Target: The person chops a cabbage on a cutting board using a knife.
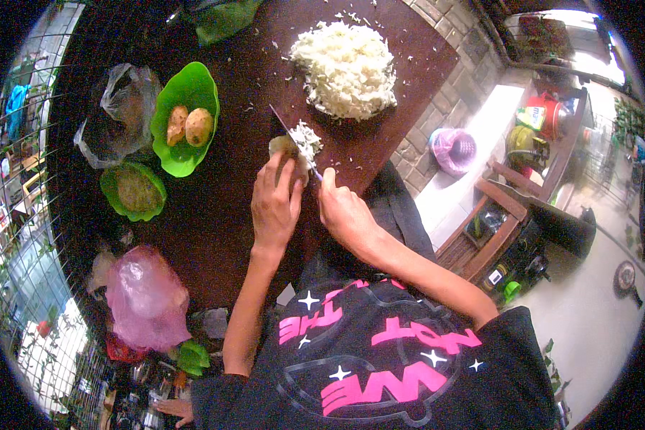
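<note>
My left fingers (285,172) hold the pale vegetable (282,145) down just past their tips, while my right fingers (328,179) grip the knife (291,135), its long blade slanting forward and left from them, close along the vegetable's right side.

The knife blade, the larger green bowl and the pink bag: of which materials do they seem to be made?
Knife blade: probably metal, judging by its thin, pointed shape; finish hard to tell.
Larger green bowl: likely plastic, slightly glossy, from its even bright colour and wavy rim.
Pink bag: seemingly thin plastic film, shiny and crinkled.
</note>
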The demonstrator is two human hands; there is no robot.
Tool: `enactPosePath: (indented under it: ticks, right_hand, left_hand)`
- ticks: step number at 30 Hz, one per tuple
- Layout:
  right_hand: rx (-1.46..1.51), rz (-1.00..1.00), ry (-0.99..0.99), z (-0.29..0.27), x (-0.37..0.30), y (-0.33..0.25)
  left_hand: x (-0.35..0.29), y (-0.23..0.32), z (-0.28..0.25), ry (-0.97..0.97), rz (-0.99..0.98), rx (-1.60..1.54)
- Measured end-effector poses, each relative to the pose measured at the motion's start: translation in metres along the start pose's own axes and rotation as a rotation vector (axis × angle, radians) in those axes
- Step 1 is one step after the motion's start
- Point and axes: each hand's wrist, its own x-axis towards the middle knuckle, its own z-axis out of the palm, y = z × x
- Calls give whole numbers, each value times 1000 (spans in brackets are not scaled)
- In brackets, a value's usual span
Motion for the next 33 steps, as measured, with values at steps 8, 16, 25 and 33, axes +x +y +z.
enactPosePath:
  ticks: [8, 16, 25, 33]
  right_hand:
    - [62, 12, 30, 8, -1, 4]
    - [-71, -17, 116, 13, 5, 15]
    - [-83, 2, 42, -1, -2, -2]
    - [-81, -70, 188, 6, 3, 12]
  left_hand:
    - [0, 3, -1, -14, -11, 1]
    - [-6, 0, 10, 58, -27, -49]
    - [-7, -3, 11, 80, -27, -43]
    - [0, 0, 10, 102, -21, -66]
